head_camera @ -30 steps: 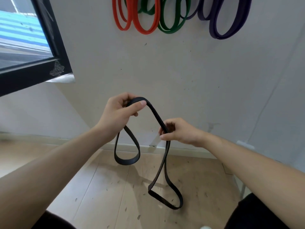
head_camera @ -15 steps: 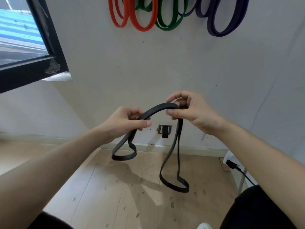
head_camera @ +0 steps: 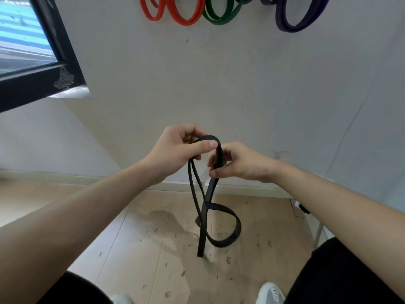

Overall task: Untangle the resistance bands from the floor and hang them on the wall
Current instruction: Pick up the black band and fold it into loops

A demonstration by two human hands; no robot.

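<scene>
A black resistance band (head_camera: pixel 228 218) hangs in front of me, twisted into loops that dangle above the wooden floor. My left hand (head_camera: pixel 175 148) pinches the top bend of the band between thumb and fingers. My right hand (head_camera: pixel 238 161) grips the same band just to the right, close against the left hand. High on the white wall hang red bands (head_camera: pixel 182 14), a green band (head_camera: pixel 219 17) and purple bands (head_camera: pixel 293 23).
A black-framed window (head_camera: pixel 41 69) juts out at the upper left. The wooden floor (head_camera: pixel 140 249) is speckled with marks. A white baseboard (head_camera: pixel 252 189) runs along the wall. A cable plug (head_camera: pixel 303 208) sits low on the right. My shoes (head_camera: pixel 270 292) show at the bottom.
My hands have come close together at the top of the band. The two separate hanging loops have drawn together into one twisted bunch under my hands.
</scene>
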